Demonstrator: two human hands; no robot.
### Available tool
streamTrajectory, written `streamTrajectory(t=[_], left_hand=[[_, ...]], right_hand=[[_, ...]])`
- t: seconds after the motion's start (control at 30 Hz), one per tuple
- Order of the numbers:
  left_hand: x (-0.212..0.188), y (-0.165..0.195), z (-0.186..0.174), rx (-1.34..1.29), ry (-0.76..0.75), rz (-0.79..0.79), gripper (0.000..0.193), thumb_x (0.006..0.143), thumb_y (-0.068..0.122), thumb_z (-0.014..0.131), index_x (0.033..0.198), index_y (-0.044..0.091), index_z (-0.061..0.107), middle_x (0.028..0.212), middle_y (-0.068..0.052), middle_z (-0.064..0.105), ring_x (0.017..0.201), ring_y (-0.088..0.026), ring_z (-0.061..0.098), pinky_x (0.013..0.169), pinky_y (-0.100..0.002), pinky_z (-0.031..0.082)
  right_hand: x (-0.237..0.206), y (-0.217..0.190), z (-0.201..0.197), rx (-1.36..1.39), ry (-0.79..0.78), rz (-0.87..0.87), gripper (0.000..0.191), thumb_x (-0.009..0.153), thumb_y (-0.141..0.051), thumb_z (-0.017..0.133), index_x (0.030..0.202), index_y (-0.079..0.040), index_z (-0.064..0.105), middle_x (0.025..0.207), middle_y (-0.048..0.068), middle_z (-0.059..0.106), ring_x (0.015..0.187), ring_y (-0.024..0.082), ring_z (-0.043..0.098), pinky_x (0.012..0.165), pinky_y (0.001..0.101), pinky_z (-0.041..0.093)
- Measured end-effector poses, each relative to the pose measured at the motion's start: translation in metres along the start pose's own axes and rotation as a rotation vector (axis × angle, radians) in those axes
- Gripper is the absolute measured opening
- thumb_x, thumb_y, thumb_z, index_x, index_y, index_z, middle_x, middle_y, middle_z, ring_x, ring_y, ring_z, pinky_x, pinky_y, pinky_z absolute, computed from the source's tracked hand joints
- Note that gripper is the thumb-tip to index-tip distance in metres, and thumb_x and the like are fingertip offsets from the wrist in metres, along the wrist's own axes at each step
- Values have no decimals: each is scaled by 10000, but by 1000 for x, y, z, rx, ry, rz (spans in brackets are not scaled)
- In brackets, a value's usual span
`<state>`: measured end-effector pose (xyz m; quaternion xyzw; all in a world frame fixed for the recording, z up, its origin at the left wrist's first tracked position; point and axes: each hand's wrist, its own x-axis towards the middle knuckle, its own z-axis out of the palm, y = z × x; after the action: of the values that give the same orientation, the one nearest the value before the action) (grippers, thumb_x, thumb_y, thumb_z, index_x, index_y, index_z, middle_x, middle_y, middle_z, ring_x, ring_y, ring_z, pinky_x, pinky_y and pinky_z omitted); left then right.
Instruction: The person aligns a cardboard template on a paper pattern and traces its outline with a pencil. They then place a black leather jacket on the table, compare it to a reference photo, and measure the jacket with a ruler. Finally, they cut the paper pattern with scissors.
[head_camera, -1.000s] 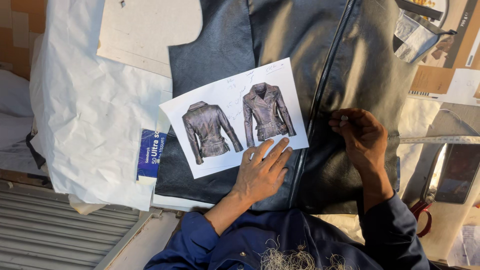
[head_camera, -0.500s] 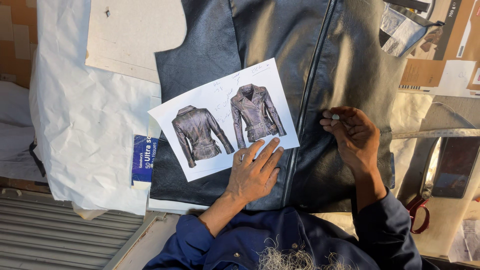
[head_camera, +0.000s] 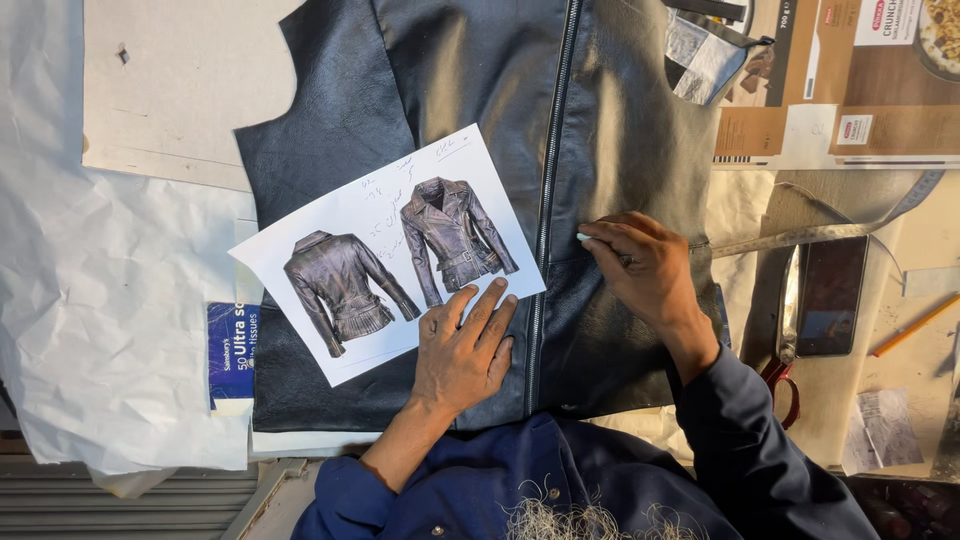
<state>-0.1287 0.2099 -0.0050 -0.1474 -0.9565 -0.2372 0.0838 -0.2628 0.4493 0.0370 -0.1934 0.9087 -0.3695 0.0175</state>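
Firmly pinched, the grip of the right hand (head_camera: 645, 270) closes thumb and forefinger on a small pale marker (head_camera: 584, 238), its tip touching the black leather panel (head_camera: 480, 120) just right of the zipper (head_camera: 550, 200). The left hand (head_camera: 465, 350) lies flat with fingers spread, fingertips pressing the lower edge of the printed sheet (head_camera: 385, 250) that shows two jackets; its palm rests on the leather just left of the zipper. That sheet lies tilted across the leather's left half, its lower left corner overhanging the leather's edge onto white paper (head_camera: 110, 330). A blue tissue pack (head_camera: 232, 350) pokes out from under the leather's left edge. Right of the leather, past its edge, a tape measure (head_camera: 830, 230), scissors (head_camera: 785, 340), a phone (head_camera: 830, 295) and a pencil (head_camera: 915, 325) crowd the worktop (head_camera: 900, 390). Above these lies a flattened cardboard box (head_camera: 850, 90). Leather between zipper and right edge is bare.
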Motion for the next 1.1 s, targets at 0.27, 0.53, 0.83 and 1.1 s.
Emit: streamTrajectory(t=[0.27, 0.53, 0.83, 1.1], left_hand=[[-3, -1, 4, 6, 4, -1, 477, 888, 318, 697, 1335, 151, 681, 1516, -13, 541, 1363, -248, 436, 1022, -462, 374], [-3, 1, 4, -2, -6, -16, 480, 879, 313, 707, 1333, 159, 686, 1520, -9, 541, 1364, -246, 440, 1031, -460, 371], [-1, 1, 2, 1, -4, -17, 496, 866, 308, 712, 1337, 155, 676, 1511, -16, 533, 1347, -255, 448, 1020, -469, 373], [5, 5, -8, -19, -9, -21, 494, 861, 291, 708, 1333, 150, 670, 1504, -17, 537, 1334, -250, 463, 1002, -459, 388]], right_hand=[[7, -6, 3, -70, 8, -216, 135, 919, -32, 755, 1053, -38, 767, 1052, 88, 749, 945, 215, 749, 770, 285, 617], [9, -8, -2, -144, -36, -284, 148, 899, -15, 741, 1044, -27, 769, 1047, 105, 728, 963, 232, 734, 825, 311, 615], [15, -1, -15, -44, 81, 5, 84, 972, -89, 745, 1044, -67, 781, 970, 76, 755, 750, 151, 725, 596, 255, 579], [83, 20, 7, 298, 146, 347, 142, 936, -100, 747, 1047, -15, 771, 863, 48, 771, 723, 57, 707, 648, 197, 578]])
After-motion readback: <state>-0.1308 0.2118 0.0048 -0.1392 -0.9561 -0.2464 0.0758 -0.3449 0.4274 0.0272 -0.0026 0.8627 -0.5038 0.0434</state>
